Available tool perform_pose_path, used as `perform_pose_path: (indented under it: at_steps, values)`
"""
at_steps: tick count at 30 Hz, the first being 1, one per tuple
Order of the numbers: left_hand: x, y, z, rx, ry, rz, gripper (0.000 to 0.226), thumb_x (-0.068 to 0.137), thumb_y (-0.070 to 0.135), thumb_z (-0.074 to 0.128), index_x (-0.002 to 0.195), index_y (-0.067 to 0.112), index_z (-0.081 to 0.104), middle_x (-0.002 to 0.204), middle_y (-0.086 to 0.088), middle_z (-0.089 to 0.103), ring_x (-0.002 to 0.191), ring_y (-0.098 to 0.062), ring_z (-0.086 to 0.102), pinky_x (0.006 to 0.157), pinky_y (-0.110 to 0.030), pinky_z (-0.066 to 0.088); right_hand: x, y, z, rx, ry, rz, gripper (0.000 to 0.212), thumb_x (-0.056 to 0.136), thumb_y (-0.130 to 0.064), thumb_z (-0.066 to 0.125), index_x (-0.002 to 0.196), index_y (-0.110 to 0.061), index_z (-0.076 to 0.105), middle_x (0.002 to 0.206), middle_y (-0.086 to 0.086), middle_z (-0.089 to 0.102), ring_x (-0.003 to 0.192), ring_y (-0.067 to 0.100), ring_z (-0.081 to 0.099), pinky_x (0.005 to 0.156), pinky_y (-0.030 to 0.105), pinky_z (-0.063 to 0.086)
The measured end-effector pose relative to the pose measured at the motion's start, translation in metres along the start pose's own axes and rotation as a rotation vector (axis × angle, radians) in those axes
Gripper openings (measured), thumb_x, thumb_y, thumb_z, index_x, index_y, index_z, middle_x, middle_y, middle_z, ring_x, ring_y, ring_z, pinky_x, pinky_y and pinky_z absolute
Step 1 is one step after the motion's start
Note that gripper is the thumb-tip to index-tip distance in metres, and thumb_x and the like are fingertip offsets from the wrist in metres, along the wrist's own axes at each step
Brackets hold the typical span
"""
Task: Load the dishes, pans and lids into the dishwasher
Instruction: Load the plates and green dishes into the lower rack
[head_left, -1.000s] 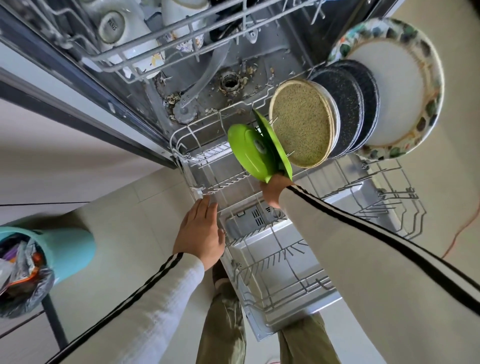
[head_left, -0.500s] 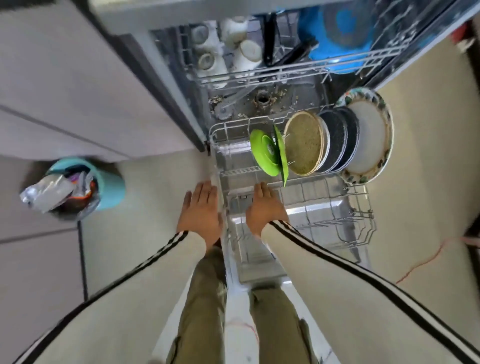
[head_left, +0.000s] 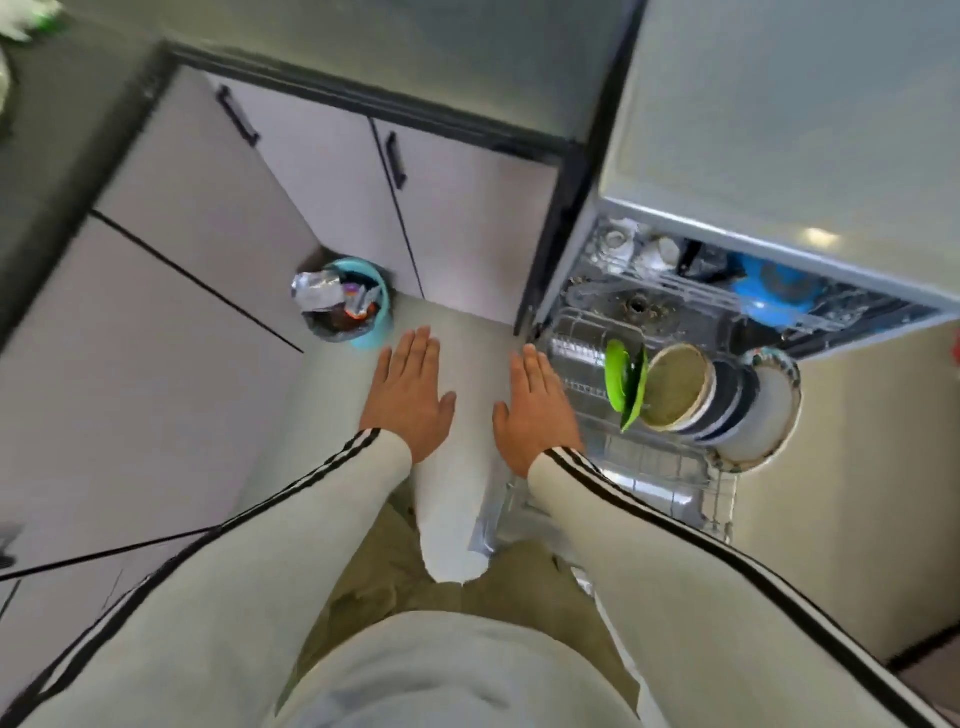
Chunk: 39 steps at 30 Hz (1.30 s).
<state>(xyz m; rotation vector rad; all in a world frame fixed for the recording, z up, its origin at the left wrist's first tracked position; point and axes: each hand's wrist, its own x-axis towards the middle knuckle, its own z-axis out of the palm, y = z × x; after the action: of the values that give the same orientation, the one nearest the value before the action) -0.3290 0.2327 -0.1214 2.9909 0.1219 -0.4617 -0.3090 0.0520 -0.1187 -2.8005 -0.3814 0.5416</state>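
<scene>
My left hand (head_left: 408, 392) and right hand (head_left: 535, 410) hover flat above the floor, fingers straight and close together, holding nothing; I think they are free for the next dish. In the lower rack (head_left: 670, 467), near my right hand, green lids (head_left: 621, 382), a tan plate (head_left: 675, 387), dark plates (head_left: 732, 395) and a patterned plate (head_left: 774, 410) stand on edge in one row, probably so that water reaches both faces. The upper rack (head_left: 691, 293) holds cups (head_left: 618, 249) and a blue bowl (head_left: 774, 291). The bin (head_left: 382, 291) holds wrappers.

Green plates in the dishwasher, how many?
2 green plates on edge in the lower rack: one beside the speckled tan plate, one left of it; others could hide behind.
</scene>
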Motion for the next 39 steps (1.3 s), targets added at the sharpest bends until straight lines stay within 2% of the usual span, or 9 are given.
perform_pose_path:
  at_steps: [6, 9, 13, 18, 30, 35, 39]
  values:
    - [0.021, -0.147, -0.059, -0.015, 0.105, -0.094, 0.076, 0.099, 0.047, 0.034, 0.157, 0.011, 0.0, 0.165, -0.007, -0.006, 0.152, -0.022, -0.008, 0.123, -0.043, -0.002, 0.082, -0.117, -0.017, -0.019, 0.099, -0.139, 0.065, 0.102, -0.036, 0.035, 0.156, -0.008, 0.014, 0.165, 0.012, 0.008, 0.152, 0.025, 0.006, 0.124, 0.039, 0.01]
    - [0.029, -0.221, -0.088, -0.013, 0.162, -0.173, 0.073, 0.099, 0.044, 0.035, 0.157, 0.009, 0.006, 0.165, -0.007, -0.003, 0.152, -0.023, -0.006, 0.123, -0.044, 0.0, 0.121, -0.19, -0.026, -0.014, 0.128, -0.211, 0.064, 0.102, -0.036, 0.035, 0.156, -0.01, 0.013, 0.165, 0.009, 0.005, 0.152, 0.023, 0.003, 0.123, 0.04, 0.011]
    - [0.046, -0.301, -0.125, -0.051, 0.226, -0.272, 0.073, 0.1, 0.043, 0.032, 0.156, 0.009, 0.002, 0.165, -0.007, -0.009, 0.151, -0.022, -0.011, 0.123, -0.044, -0.001, 0.17, -0.284, -0.044, -0.009, 0.17, -0.333, 0.064, 0.103, -0.035, 0.036, 0.157, -0.011, 0.013, 0.165, 0.008, 0.004, 0.152, 0.022, 0.002, 0.124, 0.039, 0.007]
    - [0.082, -0.373, -0.161, -0.079, 0.301, -0.386, 0.076, 0.098, 0.044, 0.035, 0.157, 0.008, 0.003, 0.165, -0.007, -0.007, 0.152, -0.022, -0.009, 0.123, -0.044, -0.001, 0.238, -0.378, -0.064, -0.064, 0.214, -0.508, 0.063, 0.104, -0.037, 0.032, 0.157, -0.011, 0.01, 0.165, 0.008, 0.002, 0.152, 0.022, 0.002, 0.124, 0.04, 0.01]
    - [0.201, -0.506, -0.247, -0.143, 0.459, -0.632, 0.069, 0.099, 0.038, 0.04, 0.156, 0.009, 0.013, 0.165, -0.008, 0.005, 0.152, -0.023, 0.001, 0.124, -0.042, 0.003, 0.441, -0.534, -0.104, -0.127, 0.228, -0.82, 0.063, 0.101, -0.036, 0.04, 0.154, -0.008, 0.022, 0.162, 0.011, 0.02, 0.15, 0.023, 0.015, 0.123, 0.039, 0.016]
    - [0.235, -0.571, -0.28, -0.158, 0.486, -0.716, 0.07, 0.099, 0.037, 0.04, 0.156, 0.008, 0.012, 0.165, -0.008, 0.004, 0.152, -0.023, 0.0, 0.124, -0.041, 0.001, 0.502, -0.596, -0.112, -0.02, 0.188, -0.881, 0.057, 0.099, -0.031, 0.042, 0.149, -0.006, 0.033, 0.158, 0.014, 0.028, 0.147, 0.027, 0.023, 0.122, 0.037, 0.019]
    - [0.255, -0.649, -0.3, -0.146, 0.527, -0.805, 0.069, 0.1, 0.041, 0.038, 0.155, 0.007, 0.015, 0.164, -0.01, 0.009, 0.152, -0.026, 0.005, 0.123, -0.043, 0.007, 0.538, -0.655, -0.111, 0.208, 0.074, -0.79, 0.051, 0.101, -0.025, 0.045, 0.148, -0.007, 0.036, 0.154, 0.009, 0.036, 0.142, 0.026, 0.031, 0.118, 0.039, 0.027]
